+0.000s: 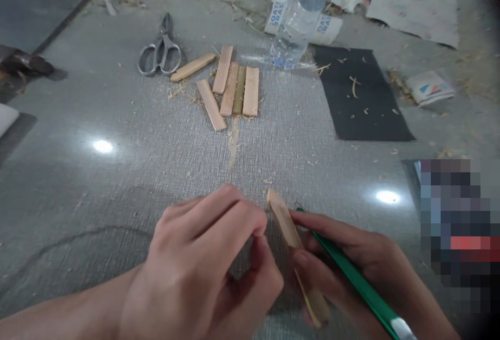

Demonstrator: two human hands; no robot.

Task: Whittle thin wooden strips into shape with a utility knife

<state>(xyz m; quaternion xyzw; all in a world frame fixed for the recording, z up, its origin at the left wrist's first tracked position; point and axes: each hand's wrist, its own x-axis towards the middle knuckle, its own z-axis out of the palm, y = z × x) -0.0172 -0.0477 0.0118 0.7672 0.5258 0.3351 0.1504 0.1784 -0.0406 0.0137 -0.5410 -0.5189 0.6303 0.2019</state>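
Note:
My right hand (375,256) is closed around a flat, pale strip of wood or bamboo (284,223) whose far end is tapered. Against the same palm lies a slim green tool (353,272) with a pale, shiny near end; its far tip is mostly behind the fingers. Just left of the strip, my left hand (199,256) has thumb and forefinger brought together, the other fingers curled. Whatever is in that pinch, if anything, cannot be made out. A small gap separates these fingertips from the strip.
Several cut strips (230,87) lie ahead, beside metal scissors (166,48). Behind them stands a water bottle (299,17). A black sheet (363,95) with shavings, a folded wrapper (432,89) and a pale paper piece (416,9) are to the right. A dark handle (33,63) lies left.

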